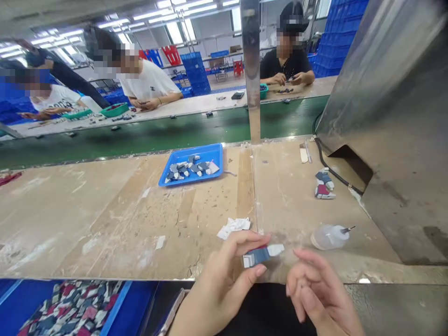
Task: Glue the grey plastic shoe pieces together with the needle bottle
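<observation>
Worn workbench [105,219] bears blue tray [164,179], glue bottle [327,236] beside hands [266,284].

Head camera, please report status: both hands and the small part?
Left hand pinches blue-white part with fingers. Right hand open, just beside, not touching. Glue bottle lies on table, apart.

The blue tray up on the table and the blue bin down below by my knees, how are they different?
The blue tray is small and shallow; the blue bin looks bigger. The tray holds a few blue-grey parts; the bin holds a thick heap with red and pink pieces. Both are blue plastic.
</observation>
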{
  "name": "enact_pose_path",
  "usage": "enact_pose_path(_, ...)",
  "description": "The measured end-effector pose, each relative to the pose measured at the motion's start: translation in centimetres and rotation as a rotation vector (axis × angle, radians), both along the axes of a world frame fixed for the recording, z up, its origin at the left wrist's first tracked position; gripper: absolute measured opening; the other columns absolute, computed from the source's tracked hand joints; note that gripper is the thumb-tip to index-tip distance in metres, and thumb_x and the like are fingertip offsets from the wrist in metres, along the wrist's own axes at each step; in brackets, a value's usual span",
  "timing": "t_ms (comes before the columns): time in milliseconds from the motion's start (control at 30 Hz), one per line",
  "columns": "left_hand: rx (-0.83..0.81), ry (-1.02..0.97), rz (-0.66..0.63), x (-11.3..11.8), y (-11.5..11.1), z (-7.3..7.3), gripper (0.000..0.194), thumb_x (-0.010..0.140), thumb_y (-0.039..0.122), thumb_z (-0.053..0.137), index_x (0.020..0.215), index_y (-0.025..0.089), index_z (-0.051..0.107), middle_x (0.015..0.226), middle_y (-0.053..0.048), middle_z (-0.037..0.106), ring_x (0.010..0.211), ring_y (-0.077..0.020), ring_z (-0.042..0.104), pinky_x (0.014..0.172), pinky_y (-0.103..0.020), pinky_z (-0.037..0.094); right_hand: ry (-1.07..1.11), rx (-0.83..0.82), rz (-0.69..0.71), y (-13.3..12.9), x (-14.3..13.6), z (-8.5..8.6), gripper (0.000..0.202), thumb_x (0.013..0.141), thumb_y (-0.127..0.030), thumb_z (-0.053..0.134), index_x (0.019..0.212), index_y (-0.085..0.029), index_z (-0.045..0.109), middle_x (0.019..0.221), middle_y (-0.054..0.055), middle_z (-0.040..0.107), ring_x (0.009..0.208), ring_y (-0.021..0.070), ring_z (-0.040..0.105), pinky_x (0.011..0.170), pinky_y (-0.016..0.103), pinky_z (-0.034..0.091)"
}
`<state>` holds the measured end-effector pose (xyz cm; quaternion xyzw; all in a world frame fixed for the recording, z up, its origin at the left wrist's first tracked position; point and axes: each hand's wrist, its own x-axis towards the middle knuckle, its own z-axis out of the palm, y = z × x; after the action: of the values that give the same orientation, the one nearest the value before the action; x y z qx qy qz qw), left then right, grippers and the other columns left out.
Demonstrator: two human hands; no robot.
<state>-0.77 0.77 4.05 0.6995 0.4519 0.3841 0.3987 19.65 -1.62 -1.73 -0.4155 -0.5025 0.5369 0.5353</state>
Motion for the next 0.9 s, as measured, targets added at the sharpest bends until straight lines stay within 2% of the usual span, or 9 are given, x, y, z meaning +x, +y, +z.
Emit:
enact_pose_path(67,0.014,0.079,-0.083,-0.4,-0.8,-0.2,0.061,0.098,0.010,0.055,0.147,0.040,0.036,0.141,-0.003,0.064,0.130,-0.0172,0.063,0.103,-0.026,0.058,-0.068,0.096,-0.015,0.4,-0.9,0.3,0.034,0.100,-0.042,0.058,0.133,-0.030,0.058,0.077,-0.001,0.069,0.058,0.0117,0.063,0.063,0.022,0.056)
enact_pose_path(167,0.055,0.177,-0.136,-1.0,-1.0,-0.4,0.068,0.097,0.012,0.059,0.152,0.041,0.032,0.144,-0.003,0.062,0.131,-0.0190,0.062,0.109,-0.030,0.054,-0.228,0.298,0.022,1.0,-1.7,0.2,0.023,0.097,-0.030,0.065,0.120,-0.030,0.067,0.091,0.002,0.075,0.078,0.0156,0.073,0.071,0.022,0.060)
enact_pose_path(267,0.072,0.048,-0.013,-0.7,-1.0,-1.0,0.061,0.094,0.021,0.068,0.147,0.038,0.043,0.132,-0.002,0.071,0.118,-0.0188,0.071,0.101,-0.025,0.059,-0.292,0.428,-0.066,1.0,-2.1,0.1,0.019,0.093,-0.023,0.070,0.112,-0.027,0.069,0.092,0.001,0.078,0.079,0.0150,0.075,0.071,0.018,0.060)
enact_pose_path(367,0.175,-0.056,0.187,0.1,-1.2,-1.8,0.043,0.087,0.028,0.078,0.128,0.034,0.065,0.114,-0.001,0.079,0.097,-0.0180,0.078,0.087,-0.021,0.065,-0.293,0.442,-0.175,0.6,-2.6,0.2,0.023,0.092,-0.023,0.072,0.114,-0.028,0.069,0.089,0.001,0.078,0.073,0.0150,0.075,0.065,0.019,0.061)
enact_pose_path(467,0.288,-0.047,0.270,0.8,-1.5,-2.2,0.034,0.085,0.025,0.080,0.118,0.030,0.072,0.109,-0.002,0.080,0.092,-0.0204,0.079,0.085,-0.028,0.067,-0.288,0.435,-0.230,0.0,-3.2,0.5,0.023,0.093,-0.024,0.071,0.115,-0.028,0.069,0.086,0.002,0.078,0.072,0.0171,0.075,0.062,0.022,0.061)
enact_pose_path(533,0.320,-0.053,0.264,0.9,-1.5,-2.3,0.034,0.086,0.021,0.079,0.118,0.029,0.072,0.107,-0.002,0.080,0.092,-0.0214,0.079,0.087,-0.031,0.067,-0.289,0.413,-0.272,-0.3,-3.7,0.7,0.020,0.094,-0.025,0.069,0.114,-0.028,0.070,0.083,0.002,0.078,0.071,0.0178,0.075,0.061,0.024,0.060)
enact_pose_path(633,0.346,-0.051,0.189,0.5,-1.3,-2.5,0.033,0.087,0.016,0.077,0.117,0.028,0.072,0.105,-0.001,0.081,0.091,-0.0207,0.079,0.085,-0.030,0.067,-0.307,0.385,-0.294,-0.5,-4.0,1.0,0.016,0.096,-0.025,0.067,0.112,-0.029,0.070,0.080,0.001,0.077,0.069,0.0173,0.074,0.060,0.025,0.059)
enact_pose_path(767,0.365,-0.032,0.134,-0.1,-1.0,-2.8,0.031,0.088,0.015,0.076,0.117,0.024,0.071,0.107,-0.002,0.081,0.094,-0.0189,0.079,0.087,-0.026,0.065,-0.341,0.398,-0.258,-0.2,-3.6,1.0,0.018,0.095,-0.022,0.068,0.113,-0.028,0.068,0.080,0.001,0.076,0.068,0.0160,0.074,0.062,0.024,0.060)
enact_pose_path(900,0.327,-0.007,0.094,-0.1,-0.5,-2.9,0.031,0.091,0.012,0.072,0.120,0.023,0.070,0.109,-0.003,0.080,0.099,-0.0171,0.077,0.091,-0.023,0.063,-0.340,0.430,-0.183,0.3,-3.1,0.3,0.023,0.092,-0.018,0.070,0.113,-0.025,0.067,0.080,0.002,0.076,0.067,0.0167,0.074,0.058,0.022,0.060)
